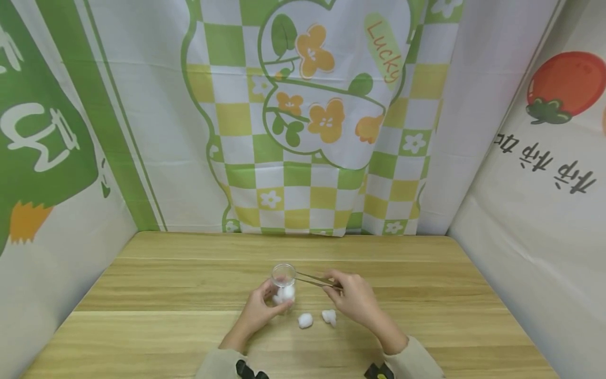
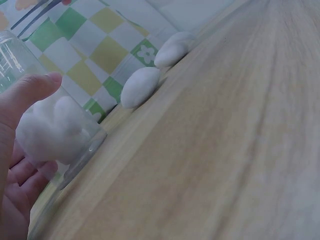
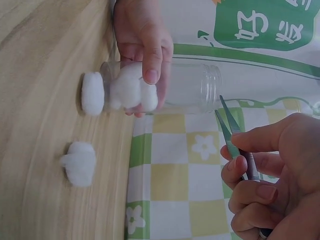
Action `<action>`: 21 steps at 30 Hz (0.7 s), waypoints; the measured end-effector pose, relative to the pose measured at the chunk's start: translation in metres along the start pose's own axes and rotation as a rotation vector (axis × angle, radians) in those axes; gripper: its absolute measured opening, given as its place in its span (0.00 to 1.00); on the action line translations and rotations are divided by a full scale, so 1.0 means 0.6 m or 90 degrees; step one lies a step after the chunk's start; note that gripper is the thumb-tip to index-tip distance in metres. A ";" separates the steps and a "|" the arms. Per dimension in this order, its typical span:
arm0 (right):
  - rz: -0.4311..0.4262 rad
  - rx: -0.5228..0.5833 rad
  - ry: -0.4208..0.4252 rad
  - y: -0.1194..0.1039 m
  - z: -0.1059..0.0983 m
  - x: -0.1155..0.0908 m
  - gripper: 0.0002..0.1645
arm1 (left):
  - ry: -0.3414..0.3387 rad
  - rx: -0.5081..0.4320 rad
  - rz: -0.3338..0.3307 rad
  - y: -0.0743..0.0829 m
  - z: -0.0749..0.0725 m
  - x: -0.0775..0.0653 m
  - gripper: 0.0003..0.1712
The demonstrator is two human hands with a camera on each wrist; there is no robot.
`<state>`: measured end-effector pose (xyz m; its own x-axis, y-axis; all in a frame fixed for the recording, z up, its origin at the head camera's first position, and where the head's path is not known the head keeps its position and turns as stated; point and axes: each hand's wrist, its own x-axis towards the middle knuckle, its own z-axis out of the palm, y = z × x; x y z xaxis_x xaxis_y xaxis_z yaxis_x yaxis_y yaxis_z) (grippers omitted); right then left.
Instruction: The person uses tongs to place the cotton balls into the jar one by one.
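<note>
A clear, open-topped jar (image 1: 284, 276) stands upright on the wooden table, with several white cotton balls (image 3: 129, 90) in its lower part. My left hand (image 1: 261, 305) grips the jar low down, thumb on the near side and fingers behind it. In my right hand (image 1: 354, 296) I pinch a pair of metal tweezers (image 3: 231, 131) between thumb and fingers. The tweezers' tips are parted, hold nothing, and point at the jar's rim. Two loose pieces lie on the table between the hands: a rounded cotton ball (image 1: 305, 320) near the jar and a ragged cotton ball (image 1: 329, 317) beside the right hand.
The wood-grain table (image 1: 189, 295) reaches back to a hanging checked curtain (image 1: 303, 200). Printed fabric walls stand on both sides, the right wall (image 1: 530, 221) carrying a red fruit picture. Dark wrist straps (image 1: 379, 371) sit over light sleeves (image 1: 414, 360).
</note>
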<state>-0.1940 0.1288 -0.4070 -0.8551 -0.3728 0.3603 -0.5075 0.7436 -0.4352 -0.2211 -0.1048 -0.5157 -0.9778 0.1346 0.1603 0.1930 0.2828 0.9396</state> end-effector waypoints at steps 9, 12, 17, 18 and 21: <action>-0.024 0.004 -0.012 0.008 0.003 -0.008 0.09 | -0.003 -0.008 -0.006 -0.001 0.001 0.000 0.36; -0.023 0.004 -0.026 0.011 0.004 -0.011 0.09 | 0.001 -0.007 -0.004 -0.001 0.002 0.001 0.36; -0.032 0.009 -0.055 0.018 0.007 -0.014 0.09 | 0.003 -0.006 0.002 -0.001 0.002 0.001 0.35; -0.038 0.010 -0.061 0.020 0.008 -0.015 0.09 | 0.003 -0.006 0.004 -0.001 0.002 0.001 0.34; -0.050 0.013 -0.074 0.024 0.009 -0.017 0.09 | -0.001 0.005 0.018 0.000 0.001 0.001 0.34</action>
<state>-0.1930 0.1402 -0.4213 -0.8182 -0.4923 0.2968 -0.5749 0.6987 -0.4258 -0.2216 -0.1043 -0.5158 -0.9720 0.1443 0.1856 0.2205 0.2861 0.9325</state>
